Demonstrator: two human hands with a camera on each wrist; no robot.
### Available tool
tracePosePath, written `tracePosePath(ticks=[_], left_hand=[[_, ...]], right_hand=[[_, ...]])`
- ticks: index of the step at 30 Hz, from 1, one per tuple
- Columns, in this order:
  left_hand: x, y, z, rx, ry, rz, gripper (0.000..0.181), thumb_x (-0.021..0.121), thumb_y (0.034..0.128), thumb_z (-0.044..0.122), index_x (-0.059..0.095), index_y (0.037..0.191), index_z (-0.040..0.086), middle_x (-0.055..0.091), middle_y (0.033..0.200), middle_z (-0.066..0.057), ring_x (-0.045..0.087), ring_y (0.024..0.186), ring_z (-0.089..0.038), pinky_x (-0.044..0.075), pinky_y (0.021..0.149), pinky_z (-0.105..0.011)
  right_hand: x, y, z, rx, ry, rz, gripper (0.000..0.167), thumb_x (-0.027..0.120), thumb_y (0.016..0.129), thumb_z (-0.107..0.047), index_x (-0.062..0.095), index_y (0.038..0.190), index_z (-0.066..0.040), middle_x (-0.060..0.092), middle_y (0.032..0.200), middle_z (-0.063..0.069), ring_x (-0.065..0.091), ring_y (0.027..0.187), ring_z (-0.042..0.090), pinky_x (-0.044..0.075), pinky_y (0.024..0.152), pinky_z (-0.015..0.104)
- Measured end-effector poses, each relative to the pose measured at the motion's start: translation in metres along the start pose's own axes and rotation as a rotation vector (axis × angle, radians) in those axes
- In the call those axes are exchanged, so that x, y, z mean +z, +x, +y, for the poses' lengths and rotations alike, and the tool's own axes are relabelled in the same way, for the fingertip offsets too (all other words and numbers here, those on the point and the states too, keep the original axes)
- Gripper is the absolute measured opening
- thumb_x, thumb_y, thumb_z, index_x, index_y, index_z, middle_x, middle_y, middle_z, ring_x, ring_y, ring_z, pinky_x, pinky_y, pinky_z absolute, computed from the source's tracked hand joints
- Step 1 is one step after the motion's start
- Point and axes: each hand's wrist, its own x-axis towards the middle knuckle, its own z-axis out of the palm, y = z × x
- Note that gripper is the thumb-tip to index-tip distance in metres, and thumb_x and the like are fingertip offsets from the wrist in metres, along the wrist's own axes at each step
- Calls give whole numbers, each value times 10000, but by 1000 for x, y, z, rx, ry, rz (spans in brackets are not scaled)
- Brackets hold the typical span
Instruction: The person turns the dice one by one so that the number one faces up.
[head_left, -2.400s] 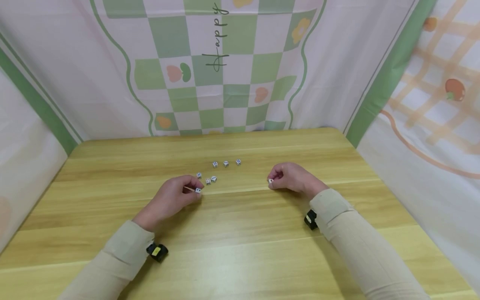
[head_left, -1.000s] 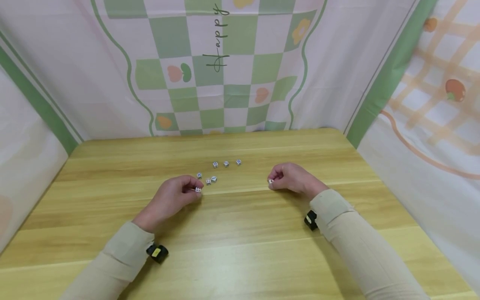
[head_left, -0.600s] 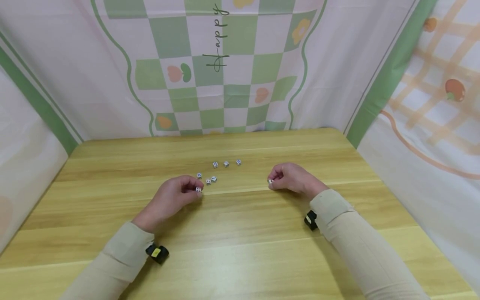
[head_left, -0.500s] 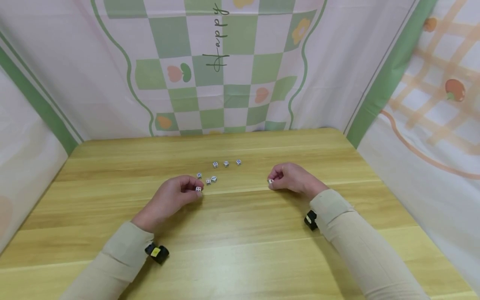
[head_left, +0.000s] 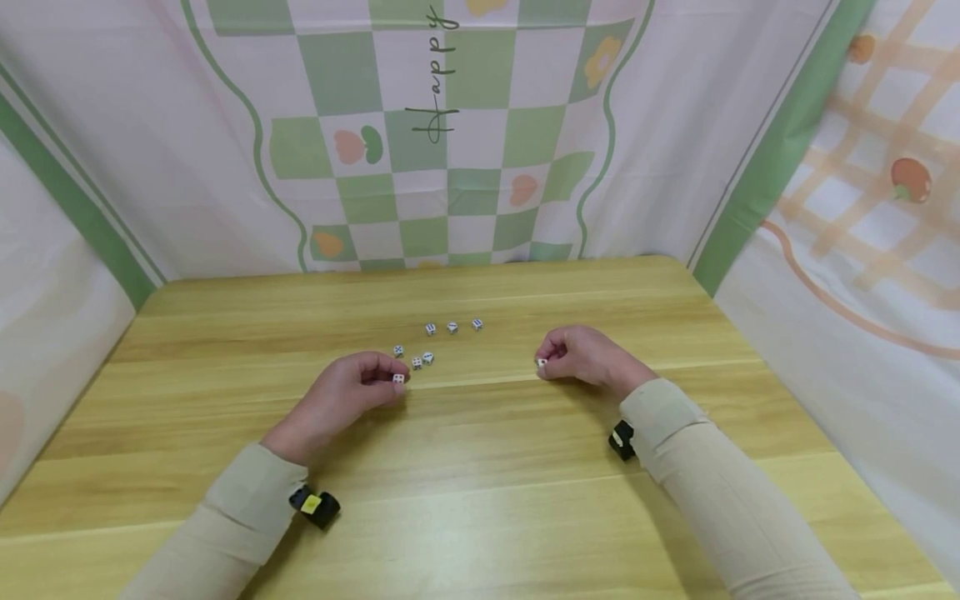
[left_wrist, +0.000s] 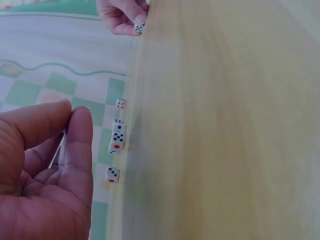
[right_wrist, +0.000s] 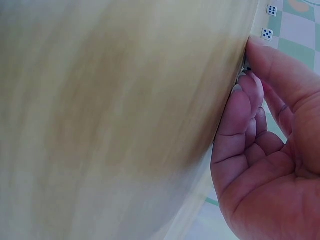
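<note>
In the head view my left hand (head_left: 348,392) pinches a white die (head_left: 398,378) between thumb and fingertips, a face with several pips turned up. Its fingers hide that die in the left wrist view. My right hand (head_left: 585,358) pinches another die (head_left: 541,362) low over the table, farther right. From the left wrist that second die (left_wrist: 139,28) shows dark pips under the thumb; the right wrist view mostly hides it. Just beyond my left fingertips lie three loose dice, among them a red-pipped die (head_left: 417,363) and a blue-pipped die (head_left: 398,351).
Three more dice form a loose row farther back, with a middle die (head_left: 452,327) and a right-hand die (head_left: 477,324). The wooden table (head_left: 465,492) ends at a hanging checked cloth (head_left: 420,192). Cloth also hangs at both sides.
The die in my left fingers has turned, so a different face shows now than 2.4 s ago. My left hand has shifted very slightly right. My right hand and the loose dice have stayed put.
</note>
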Motion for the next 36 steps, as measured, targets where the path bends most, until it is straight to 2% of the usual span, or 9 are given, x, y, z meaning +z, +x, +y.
tracePosePath(ticks=[5, 12, 16, 27, 36], left_hand=[[0, 1, -1, -17, -47, -12, 269, 720, 995, 155, 681, 1241, 54, 692, 1232, -147, 643, 1056, -208, 558, 873, -291], [2, 2, -2, -65, -205, -32, 270, 657, 1037, 133, 647, 1264, -14, 660, 1269, -218, 694, 1135, -278, 583, 933, -303], [3, 2, -3, -77, -231, -24, 251, 647, 1040, 115, 650, 1251, -21, 660, 1267, -223, 699, 1133, -278, 584, 929, -296], [2, 1, -5, -53, -220, -59, 311, 662, 1031, 120, 626, 1305, -23, 654, 1284, -217, 678, 1157, -274, 572, 960, -305], [2, 2, -7, -59, -102, -38, 303, 713, 1002, 182, 681, 1280, 64, 702, 1223, -116, 637, 1080, -221, 546, 927, -324]], right_hand=[[0, 0, 0, -1, 1, 0, 116, 806, 918, -191, 746, 977, -111, 706, 907, 7, 571, 856, 165, 466, 846, 338], [-1, 0, -1, -4, -5, 1, 118, 805, 917, -187, 747, 983, -108, 708, 910, 10, 573, 858, 166, 468, 849, 339], [0, 0, -1, 0, -1, 1, 120, 806, 917, -188, 747, 983, -106, 710, 914, 11, 575, 860, 165, 469, 849, 338], [0, -1, -2, 10, 9, 1, 130, 808, 918, -193, 748, 991, -105, 710, 926, 16, 573, 865, 170, 467, 850, 339], [0, 0, -2, 25, 17, -4, 113, 811, 918, -196, 749, 977, -121, 709, 922, 12, 574, 865, 174, 468, 845, 341]])
